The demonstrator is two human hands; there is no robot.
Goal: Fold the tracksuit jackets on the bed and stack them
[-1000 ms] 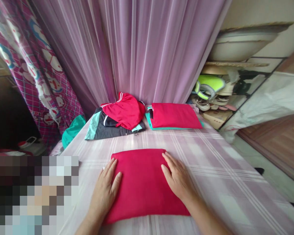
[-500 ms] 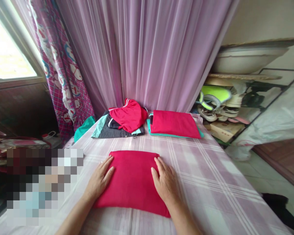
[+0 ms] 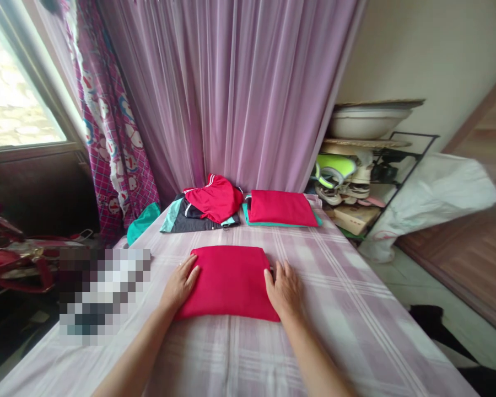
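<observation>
A folded red garment [image 3: 230,284] lies flat between a person's left hand [image 3: 179,285] and right hand [image 3: 288,289], both unclenched along its side edges.

A strip of plaid cloth [image 3: 347,325] separates its far edge from a rumpled clothes pile [image 3: 218,199] and a folded stack [image 3: 280,208]; a wider stretch runs from the right hand to the cloth's right edge.

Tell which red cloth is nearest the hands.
The front cloth, between left hand and right hand; the striped cloth and back-right cloth lie farther away.
</observation>
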